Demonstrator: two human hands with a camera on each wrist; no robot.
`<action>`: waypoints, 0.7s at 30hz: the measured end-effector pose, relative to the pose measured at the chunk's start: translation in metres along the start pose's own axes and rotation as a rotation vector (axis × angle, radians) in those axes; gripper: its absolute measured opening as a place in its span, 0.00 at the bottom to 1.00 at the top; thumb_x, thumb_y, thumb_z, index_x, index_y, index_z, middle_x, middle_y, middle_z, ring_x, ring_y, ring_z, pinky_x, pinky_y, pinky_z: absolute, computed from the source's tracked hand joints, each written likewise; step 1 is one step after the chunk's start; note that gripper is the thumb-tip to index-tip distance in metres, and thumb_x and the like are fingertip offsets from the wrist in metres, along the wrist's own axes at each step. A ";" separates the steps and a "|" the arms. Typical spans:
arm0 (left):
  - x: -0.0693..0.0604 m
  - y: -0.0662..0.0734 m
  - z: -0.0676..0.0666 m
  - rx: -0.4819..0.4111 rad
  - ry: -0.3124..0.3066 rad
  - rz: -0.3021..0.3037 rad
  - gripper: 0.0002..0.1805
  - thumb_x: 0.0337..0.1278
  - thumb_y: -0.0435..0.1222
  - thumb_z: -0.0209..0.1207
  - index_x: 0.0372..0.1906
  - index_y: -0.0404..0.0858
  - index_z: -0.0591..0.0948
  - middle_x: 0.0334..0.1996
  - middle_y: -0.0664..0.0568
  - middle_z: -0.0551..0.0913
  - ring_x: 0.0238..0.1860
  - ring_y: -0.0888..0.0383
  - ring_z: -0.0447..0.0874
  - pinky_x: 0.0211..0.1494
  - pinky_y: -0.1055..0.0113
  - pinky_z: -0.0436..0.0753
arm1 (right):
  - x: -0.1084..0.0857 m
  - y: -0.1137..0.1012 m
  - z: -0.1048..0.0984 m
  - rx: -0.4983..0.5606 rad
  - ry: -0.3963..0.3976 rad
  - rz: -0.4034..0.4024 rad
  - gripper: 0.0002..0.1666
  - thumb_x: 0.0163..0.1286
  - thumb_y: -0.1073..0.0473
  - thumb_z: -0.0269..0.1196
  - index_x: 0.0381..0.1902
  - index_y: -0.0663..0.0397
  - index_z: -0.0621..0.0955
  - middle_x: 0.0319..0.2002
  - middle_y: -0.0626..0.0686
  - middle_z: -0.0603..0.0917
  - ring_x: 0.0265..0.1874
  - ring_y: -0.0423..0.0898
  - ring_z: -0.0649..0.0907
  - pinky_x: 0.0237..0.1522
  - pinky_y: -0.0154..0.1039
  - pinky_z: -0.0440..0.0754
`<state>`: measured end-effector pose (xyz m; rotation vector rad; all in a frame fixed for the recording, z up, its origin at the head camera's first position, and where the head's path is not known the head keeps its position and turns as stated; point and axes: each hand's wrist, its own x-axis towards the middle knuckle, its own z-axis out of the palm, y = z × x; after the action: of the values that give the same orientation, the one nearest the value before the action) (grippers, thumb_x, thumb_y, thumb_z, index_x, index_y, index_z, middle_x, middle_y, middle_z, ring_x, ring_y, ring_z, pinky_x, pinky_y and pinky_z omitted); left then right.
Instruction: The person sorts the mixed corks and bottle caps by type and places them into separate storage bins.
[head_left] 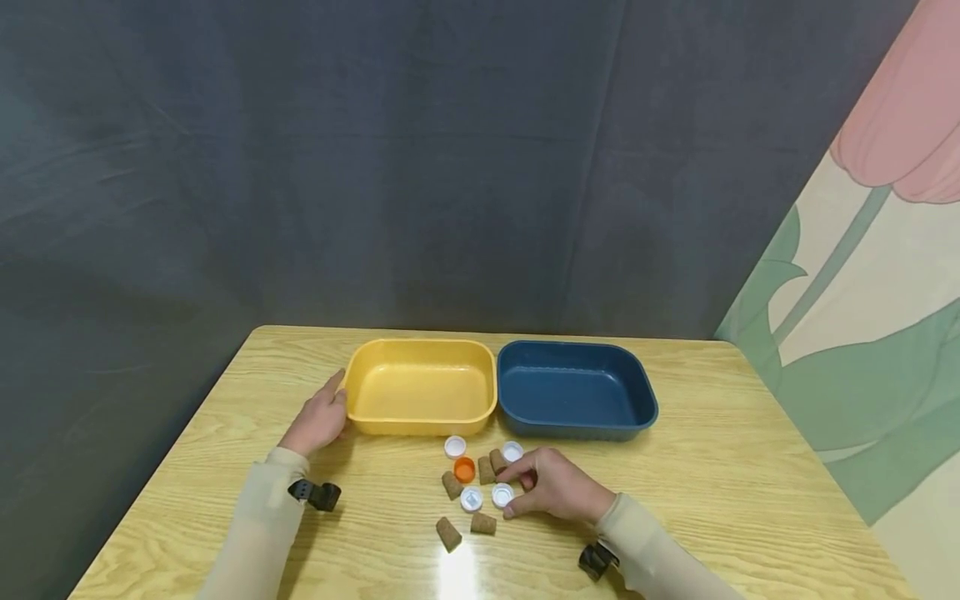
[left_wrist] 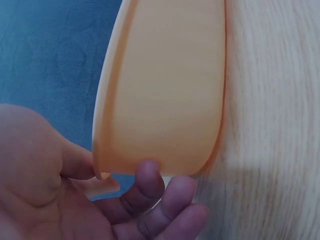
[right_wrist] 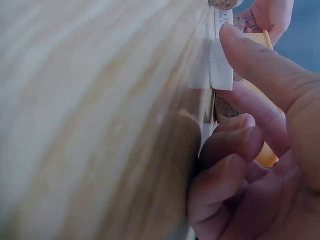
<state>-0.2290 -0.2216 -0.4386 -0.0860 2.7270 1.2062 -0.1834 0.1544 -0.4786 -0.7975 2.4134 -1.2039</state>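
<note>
My left hand rests at the left end of the yellow tray; in the left wrist view, bent fingertips touch the tray's outer wall. With thumb and index finger, my right hand pinches a white cap lying on the table; the right wrist view shows this cap edge-on beside the thumb, the other fingers curled. Around it lie an orange cap, other white caps and several corks. One cork is close to the index finger.
Right of the yellow tray, nearly against it, stands a dark blue tray. Both are near the back of the wooden table. A dark curtain hangs behind, with a floral panel at the right.
</note>
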 end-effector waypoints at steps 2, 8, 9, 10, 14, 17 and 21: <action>0.000 0.000 -0.001 -0.007 -0.012 0.000 0.31 0.80 0.40 0.30 0.81 0.36 0.43 0.24 0.44 0.75 0.26 0.52 0.77 0.35 0.63 0.77 | 0.000 -0.001 0.000 -0.002 0.002 -0.004 0.18 0.51 0.58 0.80 0.42 0.54 0.90 0.19 0.41 0.72 0.20 0.32 0.69 0.25 0.27 0.67; 0.000 -0.001 -0.003 -0.030 -0.030 -0.009 0.31 0.81 0.40 0.30 0.82 0.42 0.41 0.27 0.41 0.77 0.26 0.51 0.77 0.33 0.61 0.78 | 0.001 -0.002 0.001 -0.013 0.007 -0.020 0.17 0.52 0.58 0.79 0.40 0.53 0.91 0.19 0.41 0.72 0.20 0.32 0.69 0.24 0.26 0.67; 0.001 -0.001 -0.003 -0.034 -0.032 -0.010 0.31 0.81 0.40 0.30 0.82 0.43 0.41 0.28 0.41 0.77 0.27 0.51 0.77 0.33 0.61 0.78 | 0.001 -0.002 0.001 -0.016 0.007 -0.021 0.17 0.51 0.58 0.79 0.40 0.53 0.91 0.19 0.41 0.72 0.19 0.31 0.69 0.24 0.27 0.67; 0.001 -0.001 -0.003 -0.035 -0.033 -0.010 0.31 0.81 0.40 0.30 0.82 0.43 0.41 0.28 0.41 0.77 0.27 0.51 0.77 0.33 0.61 0.78 | 0.001 -0.003 0.001 -0.021 0.008 -0.023 0.17 0.50 0.58 0.80 0.40 0.53 0.91 0.18 0.41 0.72 0.19 0.31 0.69 0.24 0.27 0.68; 0.001 -0.002 -0.003 -0.052 -0.035 -0.012 0.31 0.81 0.40 0.30 0.82 0.44 0.41 0.30 0.40 0.77 0.28 0.50 0.78 0.34 0.60 0.79 | 0.002 -0.004 0.001 -0.046 0.013 -0.029 0.18 0.49 0.59 0.80 0.40 0.52 0.91 0.18 0.40 0.72 0.19 0.31 0.69 0.25 0.28 0.69; 0.001 -0.002 -0.003 -0.061 -0.034 -0.012 0.31 0.81 0.40 0.31 0.82 0.44 0.41 0.30 0.40 0.77 0.28 0.51 0.78 0.33 0.60 0.80 | 0.002 -0.004 0.001 -0.060 0.018 -0.041 0.17 0.50 0.59 0.80 0.39 0.51 0.91 0.19 0.40 0.72 0.20 0.31 0.69 0.25 0.28 0.69; 0.000 -0.002 -0.002 -0.066 -0.031 -0.011 0.31 0.81 0.40 0.31 0.82 0.44 0.42 0.30 0.39 0.76 0.27 0.51 0.78 0.32 0.59 0.81 | 0.001 -0.003 0.002 -0.054 0.019 -0.053 0.15 0.51 0.59 0.79 0.39 0.51 0.91 0.18 0.40 0.72 0.20 0.31 0.69 0.25 0.27 0.68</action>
<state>-0.2291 -0.2243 -0.4390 -0.0895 2.6571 1.2844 -0.1823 0.1508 -0.4773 -0.8755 2.4639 -1.1752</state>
